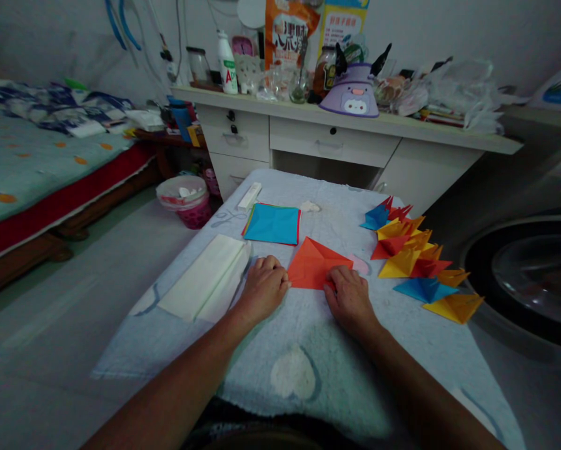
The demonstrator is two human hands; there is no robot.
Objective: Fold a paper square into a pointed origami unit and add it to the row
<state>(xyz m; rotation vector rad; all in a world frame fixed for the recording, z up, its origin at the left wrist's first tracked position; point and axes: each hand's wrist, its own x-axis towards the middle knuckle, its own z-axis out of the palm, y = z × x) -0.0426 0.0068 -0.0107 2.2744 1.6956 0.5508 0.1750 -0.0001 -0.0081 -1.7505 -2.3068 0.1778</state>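
An orange sheet of origami paper [311,262], partly folded with creases showing, lies on the cloth-covered table between my hands. My left hand [267,282] has its fingers curled closed on the sheet's left corner. My right hand [348,294] rests on the lower right part, fingers bent and pressed onto the paper; its fingertips are partly hidden. Just behind the sheet is a stack of square papers [273,224] with a blue one on top. Several folded paper cranes [404,262] in blue, red, yellow and orange stand in a group on the right.
A white folded paper packet [205,275] lies left of my left hand. A small white box [249,196] sits at the table's back left. Behind stands a white desk [331,140] crowded with jars and bags. A pink bucket [186,200] is on the floor; a washing machine [533,275] is at right.
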